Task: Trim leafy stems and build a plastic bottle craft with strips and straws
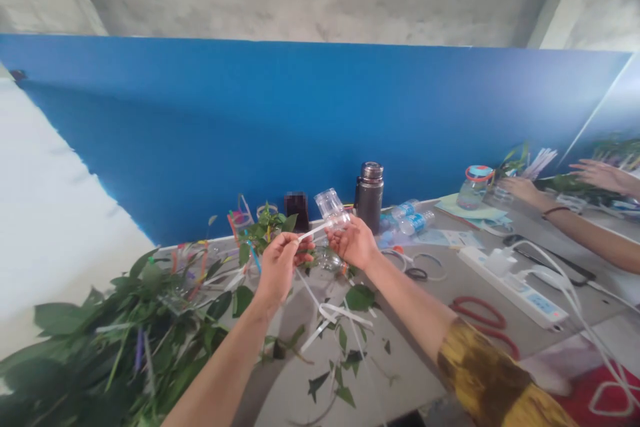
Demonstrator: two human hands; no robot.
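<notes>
My left hand (281,261) pinches a narrow white strip (314,232) between thumb and fingers. The strip runs up to a clear plastic cup-like piece (329,204), which tilts in my right hand (356,244). My right fingers curl around the lower end of that piece, palm partly turned up; how the strip meets it is too blurred to tell. Below my hands, several cut leaves (360,296) and a folded white strip (345,312) lie on the grey table (400,353).
Leafy stems (115,340) pile up at the left. A dark thermos (370,197) stands by the blue partition (280,120), near plastic bottles (416,221). Rightward are a power strip (515,287), red-handled scissors (483,312), a lidded jar (473,188) and another person's arms (575,223).
</notes>
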